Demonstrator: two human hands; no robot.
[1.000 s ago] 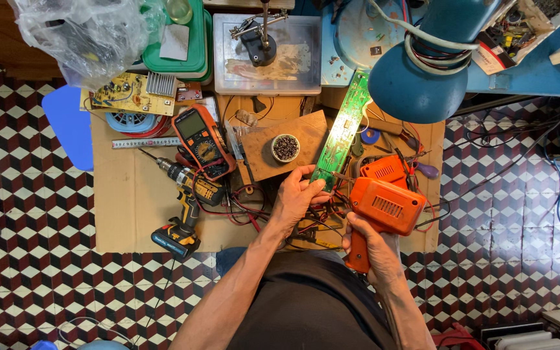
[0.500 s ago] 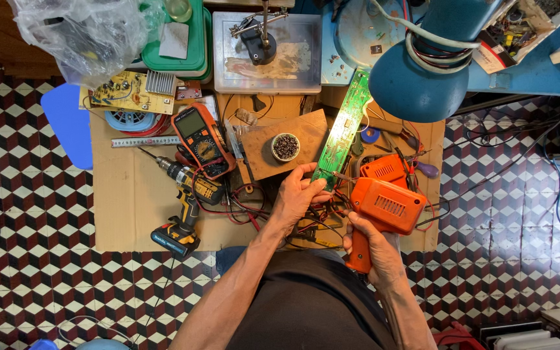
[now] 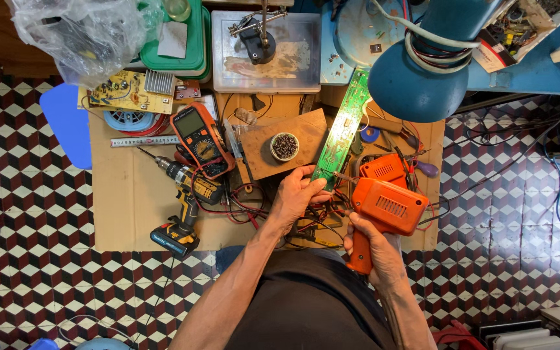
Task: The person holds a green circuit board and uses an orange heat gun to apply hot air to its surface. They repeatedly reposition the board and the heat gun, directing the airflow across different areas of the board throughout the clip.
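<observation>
The left hand (image 3: 296, 194) is pinching the near end of a long green circuit board (image 3: 341, 126), which is stretching toward 1 o'clock across the workbench (image 3: 128, 207). At 3 o'clock, the right hand (image 3: 374, 249) is gripping an orange soldering gun (image 3: 384, 207) by its handle.

Circuit board (image 3: 341, 129) mid-table (image 3: 124, 214), soldering gun (image 3: 384, 210) at its right, small tin (image 3: 284, 146) at its left, multimeter (image 3: 201, 139) further left, drill (image 3: 183, 207) in front of the multimeter.
</observation>
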